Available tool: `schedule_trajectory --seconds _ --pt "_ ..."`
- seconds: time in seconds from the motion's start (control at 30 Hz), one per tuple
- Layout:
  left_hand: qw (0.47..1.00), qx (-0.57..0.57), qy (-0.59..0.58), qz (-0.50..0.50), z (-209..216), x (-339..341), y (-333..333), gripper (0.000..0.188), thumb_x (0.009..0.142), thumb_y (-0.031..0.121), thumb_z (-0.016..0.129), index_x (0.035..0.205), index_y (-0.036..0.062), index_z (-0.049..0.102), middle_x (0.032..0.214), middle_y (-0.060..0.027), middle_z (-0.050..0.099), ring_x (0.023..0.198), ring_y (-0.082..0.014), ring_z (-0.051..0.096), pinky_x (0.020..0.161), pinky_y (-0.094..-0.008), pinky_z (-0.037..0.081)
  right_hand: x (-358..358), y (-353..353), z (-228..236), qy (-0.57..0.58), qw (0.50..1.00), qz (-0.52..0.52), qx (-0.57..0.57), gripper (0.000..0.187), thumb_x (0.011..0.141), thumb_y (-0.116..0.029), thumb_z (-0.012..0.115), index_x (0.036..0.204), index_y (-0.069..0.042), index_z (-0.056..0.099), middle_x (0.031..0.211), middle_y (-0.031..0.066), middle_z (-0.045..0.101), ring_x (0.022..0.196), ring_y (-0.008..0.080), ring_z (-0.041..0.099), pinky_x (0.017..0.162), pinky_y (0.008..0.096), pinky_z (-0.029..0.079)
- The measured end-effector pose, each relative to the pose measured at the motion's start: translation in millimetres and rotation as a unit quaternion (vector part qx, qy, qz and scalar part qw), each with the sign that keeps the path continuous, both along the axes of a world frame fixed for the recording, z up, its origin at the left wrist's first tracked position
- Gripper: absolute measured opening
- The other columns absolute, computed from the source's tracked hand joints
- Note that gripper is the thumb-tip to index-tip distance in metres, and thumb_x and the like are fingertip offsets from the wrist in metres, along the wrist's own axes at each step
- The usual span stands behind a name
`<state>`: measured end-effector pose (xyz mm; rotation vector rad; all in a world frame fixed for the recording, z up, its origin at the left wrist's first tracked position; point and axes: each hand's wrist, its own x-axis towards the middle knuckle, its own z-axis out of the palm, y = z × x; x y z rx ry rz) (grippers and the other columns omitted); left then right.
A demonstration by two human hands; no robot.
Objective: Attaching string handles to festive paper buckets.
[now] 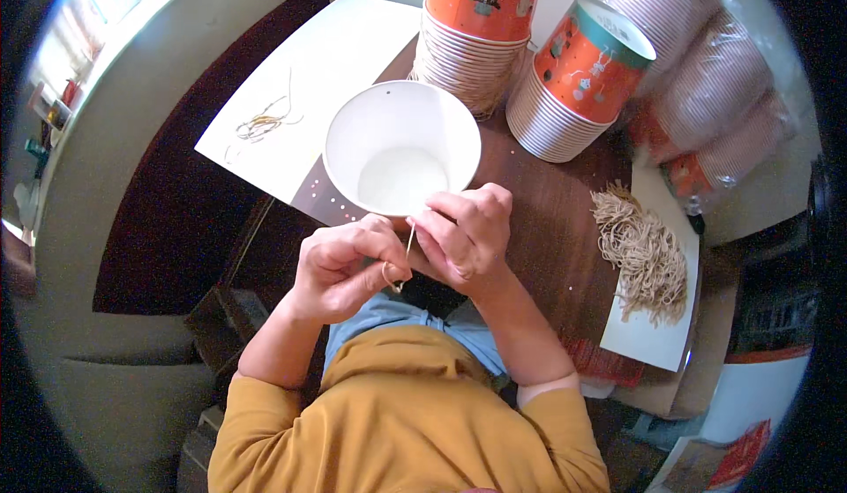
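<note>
A white paper cup (401,145) lies open toward me just above my hands, its near rim touching my fingers. My left hand (340,264) pinches a thin tan string (401,259) that loops between the two hands. My right hand (468,233) holds the cup's near rim and the upper end of the same string. Small holes show in the cup's wall near the rim.
Two stacks of orange patterned paper cups (476,26) (578,83) stand behind. Bagged cup stacks (715,78) lie at the right. A pile of tan strings (644,255) rests on white paper (648,339); a few strings (260,124) lie on another sheet (326,61) at the left. Brown round table (547,220).
</note>
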<state>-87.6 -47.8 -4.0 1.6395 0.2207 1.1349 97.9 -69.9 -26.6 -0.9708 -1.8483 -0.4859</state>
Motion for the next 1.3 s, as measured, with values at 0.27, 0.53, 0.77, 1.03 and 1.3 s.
schedule_trajectory --seconds 0.27,0.53,0.77,1.03,1.3 --pt "0.982 -0.096 -0.159 0.026 -3 -2 4 0.003 0.084 0.002 0.059 0.083 0.0000 0.056 0.079 -0.0087 0.054 0.074 -0.0178 0.050 0.067 -0.0304 0.042 58 -14 11 -0.028 0.999 -0.022 -0.018 0.022 0.075 -0.002 0.068 0.095 -0.008 0.060 0.092 0.0075 0.063 0.074 0.0228 0.058 0.073 0.0388 0.044" --pt "0.912 -0.224 -0.330 0.095 16 -11 23 0.005 0.092 0.006 0.056 0.094 0.0019 0.056 0.088 -0.0079 0.055 0.070 -0.0136 0.053 0.070 -0.0289 0.049 155 -65 50 0.014 0.967 -0.038 -0.253 0.014 0.071 0.004 0.062 0.082 -0.003 0.058 0.099 0.0140 0.064 0.091 0.0287 0.061 0.083 0.0377 0.048" --pt "0.937 -0.267 -0.193 0.118 15 35 14 0.006 0.091 0.003 0.058 0.095 -0.0003 0.061 0.083 -0.0024 0.060 0.069 -0.0053 0.052 0.062 -0.0195 0.042 139 -74 115 0.051 0.914 -0.093 -0.391 0.053 0.067 -0.019 0.069 0.116 -0.002 0.057 0.123 0.0173 0.055 0.116 0.0323 0.051 0.102 0.0400 0.036" --pt "0.990 -0.054 -0.063 0.113 24 81 16 0.008 0.084 0.005 0.069 0.087 -0.0023 0.067 0.087 -0.0065 0.061 0.082 -0.0115 0.055 0.071 -0.0230 0.046 48 -22 104 0.434 0.625 0.291 -0.581 0.032 0.095 -0.016 0.055 0.123 -0.001 0.050 0.094 0.0018 0.063 0.080 0.0052 0.056 0.069 0.0197 0.046" --pt "0.981 -0.143 -0.092 0.095 23 81 22 0.009 0.084 0.005 0.069 0.089 -0.0014 0.069 0.088 -0.0039 0.058 0.081 -0.0091 0.052 0.071 -0.0207 0.042 89 -34 112 0.303 0.756 0.105 -0.570 0.019 0.089 -0.020 0.064 0.091 -0.002 0.068 0.076 -0.0024 0.061 0.071 0.0042 0.053 0.066 0.0215 0.043"
